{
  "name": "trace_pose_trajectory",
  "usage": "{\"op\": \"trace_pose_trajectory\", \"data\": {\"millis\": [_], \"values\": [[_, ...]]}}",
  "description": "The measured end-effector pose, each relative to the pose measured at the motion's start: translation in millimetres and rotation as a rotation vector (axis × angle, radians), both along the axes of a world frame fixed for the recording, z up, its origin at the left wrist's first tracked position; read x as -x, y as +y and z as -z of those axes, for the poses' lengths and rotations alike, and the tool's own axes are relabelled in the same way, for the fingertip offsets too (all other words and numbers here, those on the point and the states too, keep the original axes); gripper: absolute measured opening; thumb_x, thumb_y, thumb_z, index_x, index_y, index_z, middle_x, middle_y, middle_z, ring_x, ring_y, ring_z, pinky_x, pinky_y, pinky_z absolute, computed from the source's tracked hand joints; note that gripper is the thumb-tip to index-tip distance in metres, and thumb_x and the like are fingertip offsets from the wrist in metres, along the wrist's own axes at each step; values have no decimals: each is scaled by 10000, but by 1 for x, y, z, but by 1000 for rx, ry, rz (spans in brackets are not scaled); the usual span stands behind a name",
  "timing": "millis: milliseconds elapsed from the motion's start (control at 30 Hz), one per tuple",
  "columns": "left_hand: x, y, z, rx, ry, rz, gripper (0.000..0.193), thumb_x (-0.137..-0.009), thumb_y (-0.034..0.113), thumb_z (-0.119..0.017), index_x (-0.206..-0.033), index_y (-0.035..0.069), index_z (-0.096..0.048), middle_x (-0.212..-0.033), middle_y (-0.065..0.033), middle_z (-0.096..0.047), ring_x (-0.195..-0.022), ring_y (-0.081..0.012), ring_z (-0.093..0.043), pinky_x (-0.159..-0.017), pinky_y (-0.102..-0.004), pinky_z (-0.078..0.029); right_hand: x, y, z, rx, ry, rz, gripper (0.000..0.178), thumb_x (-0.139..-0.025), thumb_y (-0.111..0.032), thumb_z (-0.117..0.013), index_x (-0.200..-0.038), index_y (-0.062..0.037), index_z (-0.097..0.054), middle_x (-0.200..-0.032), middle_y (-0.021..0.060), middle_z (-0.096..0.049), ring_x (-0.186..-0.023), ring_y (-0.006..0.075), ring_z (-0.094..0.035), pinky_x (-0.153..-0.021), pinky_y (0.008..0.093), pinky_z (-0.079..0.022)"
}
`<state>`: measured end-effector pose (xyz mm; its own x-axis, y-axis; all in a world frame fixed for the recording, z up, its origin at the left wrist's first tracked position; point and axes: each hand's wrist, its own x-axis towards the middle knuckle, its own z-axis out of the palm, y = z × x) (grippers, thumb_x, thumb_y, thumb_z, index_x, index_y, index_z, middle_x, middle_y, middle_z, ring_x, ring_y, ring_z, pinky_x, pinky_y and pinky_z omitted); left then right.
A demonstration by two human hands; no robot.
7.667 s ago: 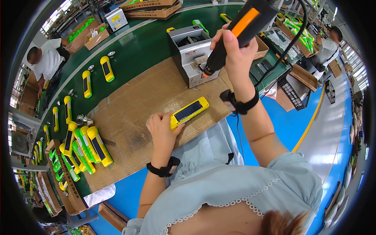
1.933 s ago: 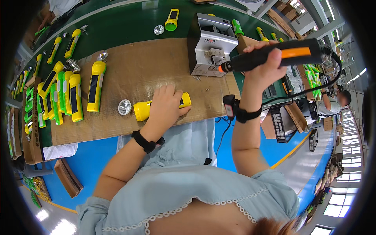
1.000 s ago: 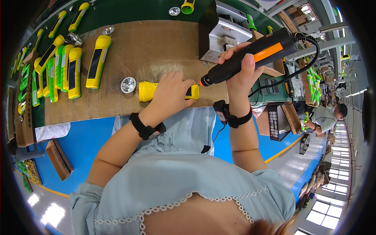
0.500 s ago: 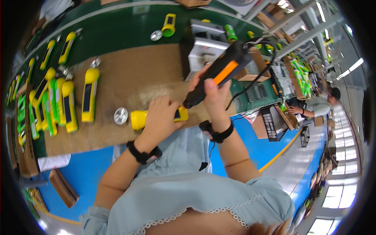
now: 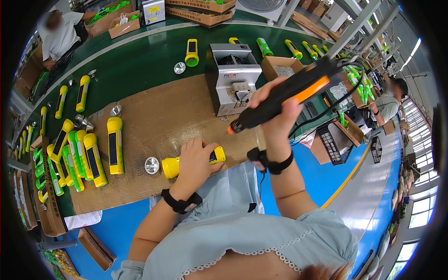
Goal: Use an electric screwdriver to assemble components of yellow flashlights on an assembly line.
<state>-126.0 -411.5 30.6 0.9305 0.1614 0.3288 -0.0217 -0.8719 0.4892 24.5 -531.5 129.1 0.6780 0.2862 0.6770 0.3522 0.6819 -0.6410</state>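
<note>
My left hand (image 5: pixel 198 161) presses down on a yellow flashlight (image 5: pixel 173 166) that lies across the brown cardboard mat (image 5: pixel 154 116). A small silver reflector cup (image 5: pixel 151 165) lies just left of the flashlight's head. My right hand (image 5: pixel 275 109) grips a black and orange electric screwdriver (image 5: pixel 289 91), held tilted above the mat with its tip pointing down-left, apart from the flashlight. A black cable runs from the tool's rear.
A grey screw feeder box (image 5: pixel 233 79) stands behind the mat, beside a cardboard box of screws (image 5: pixel 284 67). Several yellow and green flashlights (image 5: pixel 86 154) lie in a row at the left. More lie on the green conveyor (image 5: pixel 140 51). People sit at the far left and right.
The screwdriver has lifted off the flashlight and swung up to the right. My left hand stays pressed on the yellow flashlight.
</note>
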Motion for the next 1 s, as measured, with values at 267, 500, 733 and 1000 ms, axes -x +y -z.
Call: {"op": "trace_pose_trajectory", "data": {"millis": [267, 500, 733, 1000], "values": [[29, 18, -13, 229, -329, -26, 330, -597, 71, -733, -865, 83, -540, -929, -108, -526, -925, -316, -498, -813, -399, -399, -66, 32, -15, 62, -178, 427, 256, -870, -215, -604, -901, 18, -502, -663, 101, -585, -534, 170, -570, -503, 275, -466], [74, 55, -14, -60, -32, -126, 534, -578, 237, -794, -1031, 67, -567, -995, -111, -534, -1010, -319, -472, -900, -430, -338, -70, 27, -13, 228, -54, 276, 173, -821, -94, -655, -820, 1, -511, -615, 66, -577, -508, 136, -562, -491, 249, -451], [62, 52, -2, 2, -27, -115, 471, -620, 209, -771, -1027, 62, -586, -967, -102, -529, -978, -304, -476, -890, -414, -348, -37, 9, -23, -101, -79, 182, 314, -841, -251, -631, -912, 26, -501, -652, 111, -577, -551, 185, -576, -539, 291, -479], [41, 43, 3, 14, -40, -88, 460, -632, 157, -756, -1042, 53, -574, -990, -125, -519, -977, -322, -469, -883, -422, -359, -57, 34, -11, 80, -197, 454, 284, -866, -224, -611, -915, 26, -484, -666, 129, -573, -538, 211, -570, -526, 316, -488]]}}
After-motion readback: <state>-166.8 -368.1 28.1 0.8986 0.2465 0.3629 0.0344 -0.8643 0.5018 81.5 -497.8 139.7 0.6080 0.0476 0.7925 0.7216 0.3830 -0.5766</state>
